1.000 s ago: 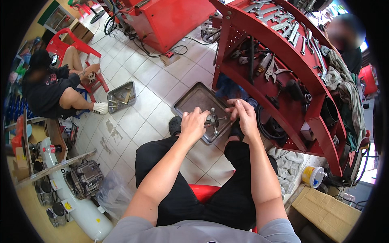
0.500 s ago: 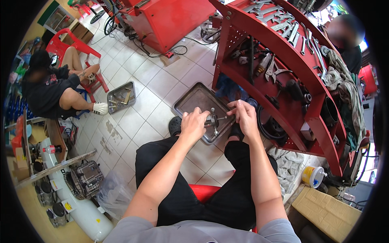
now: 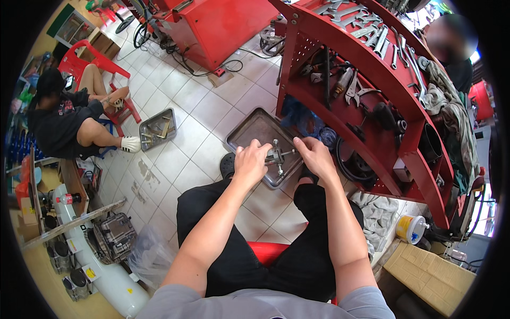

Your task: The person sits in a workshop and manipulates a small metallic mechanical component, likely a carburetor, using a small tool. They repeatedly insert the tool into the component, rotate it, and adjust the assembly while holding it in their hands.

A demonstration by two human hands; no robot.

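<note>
A small metal mechanical part point(image 3: 277, 156) with a bolt-like crosspiece and a thin rod pointing right is gripped at its left end by my left hand point(image 3: 251, 164). My fingers wrap over that end and hide it. Close by the rod's tip is my right hand point(image 3: 315, 157), its fingers curled together; whether they touch the rod or pinch something small I cannot make out. Beneath both hands a dark metal tray point(image 3: 245, 127) lies on the tiles between my feet.
A red tool cart point(image 3: 340, 125) with several wrenches point(image 3: 366, 29) stands close on my right. At left, a seated person point(image 3: 69, 111) is beside a smaller tray point(image 3: 155, 139) of metal pieces. A rag point(image 3: 372, 220), a bucket point(image 3: 410, 229) and a cardboard box point(image 3: 430, 274) sit at lower right.
My right hand's raised fingers have lowered and curled in near the rod's tip. My left hand has shifted slightly left and still holds the metal part.
</note>
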